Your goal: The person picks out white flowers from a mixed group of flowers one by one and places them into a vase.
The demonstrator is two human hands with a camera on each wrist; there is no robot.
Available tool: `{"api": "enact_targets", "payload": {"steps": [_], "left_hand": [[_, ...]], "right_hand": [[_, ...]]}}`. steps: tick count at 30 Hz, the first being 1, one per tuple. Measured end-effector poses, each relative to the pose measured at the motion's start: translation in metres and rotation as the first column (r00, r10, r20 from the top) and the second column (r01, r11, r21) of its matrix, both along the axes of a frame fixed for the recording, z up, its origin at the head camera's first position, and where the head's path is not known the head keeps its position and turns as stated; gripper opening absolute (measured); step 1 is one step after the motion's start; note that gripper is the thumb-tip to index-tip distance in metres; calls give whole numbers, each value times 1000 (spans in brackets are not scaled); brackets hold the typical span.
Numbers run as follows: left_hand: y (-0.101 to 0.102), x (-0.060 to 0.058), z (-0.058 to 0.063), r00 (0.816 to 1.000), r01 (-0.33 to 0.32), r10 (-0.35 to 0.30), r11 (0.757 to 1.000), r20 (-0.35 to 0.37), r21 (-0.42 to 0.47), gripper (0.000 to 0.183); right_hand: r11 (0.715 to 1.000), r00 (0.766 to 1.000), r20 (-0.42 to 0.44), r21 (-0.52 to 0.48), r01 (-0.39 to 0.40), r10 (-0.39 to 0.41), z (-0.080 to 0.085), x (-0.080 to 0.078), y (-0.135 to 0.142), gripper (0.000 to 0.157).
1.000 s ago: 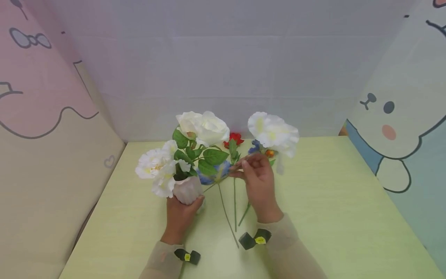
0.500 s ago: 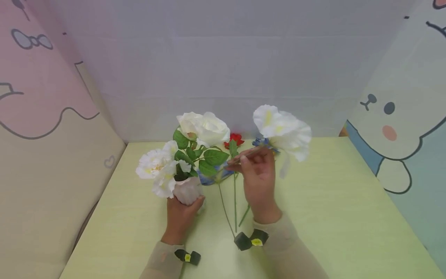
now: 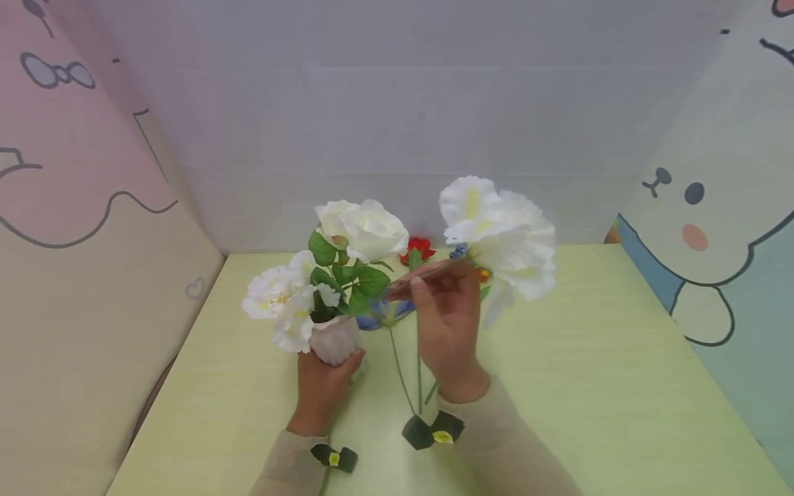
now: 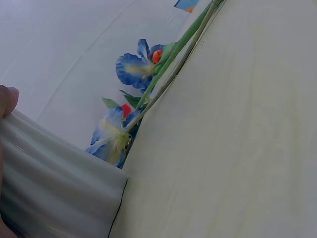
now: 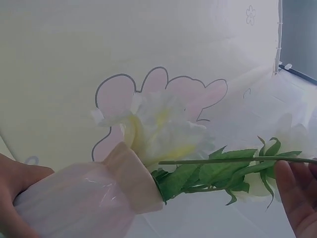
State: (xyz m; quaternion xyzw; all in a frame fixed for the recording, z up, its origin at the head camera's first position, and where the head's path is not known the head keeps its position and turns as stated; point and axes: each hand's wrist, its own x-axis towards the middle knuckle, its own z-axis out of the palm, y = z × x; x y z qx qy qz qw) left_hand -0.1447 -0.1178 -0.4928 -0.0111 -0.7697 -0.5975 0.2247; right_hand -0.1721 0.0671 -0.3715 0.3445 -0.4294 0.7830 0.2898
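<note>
My left hand (image 3: 322,386) grips the white ribbed vase (image 3: 335,341) low on its side, thumb to the right. White roses (image 3: 375,231) with green leaves and a ruffled white flower (image 3: 279,296) stand in the vase. To the right, my right hand (image 3: 449,331) pinches the stem of another white flower (image 3: 509,234), whose head points right and up. In the right wrist view this green stem (image 5: 218,161) lies nearly level across the leaves, its free end just beyond the mouth of the vase (image 5: 94,198). The left wrist view shows only part of the left hand.
Behind the right hand a red flower (image 3: 420,249) and blue flowers (image 3: 387,313) lie on the pale yellow table (image 3: 589,386). Their thin stems run toward the front edge. A pale wall (image 3: 397,138) closes the back, with cartoon-printed walls on both sides.
My right hand has shifted left toward the vase, and the stem it holds has come up to the vase's leaves. The flower head is lifted slightly. My left hand and the vase have stayed put.
</note>
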Motion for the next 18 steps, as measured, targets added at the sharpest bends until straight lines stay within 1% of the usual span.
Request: {"api": "enact_targets", "payload": {"steps": [8, 15, 18], "left_hand": [[-1, 0, -4, 1000, 2, -2, 1000, 0, -17, 58], [-2, -1, -7, 1000, 27, -27, 1000, -12, 10, 58], [-2, -2, -6, 999, 28, -28, 1000, -26, 12, 57]], "right_hand": [[1000, 997, -81, 13, 11, -10, 6, 3, -6, 16], [1000, 987, -162, 24, -3, 7, 14, 6, -8, 17], [999, 985, -173, 38, -6, 13, 16, 6, -10, 16]]}}
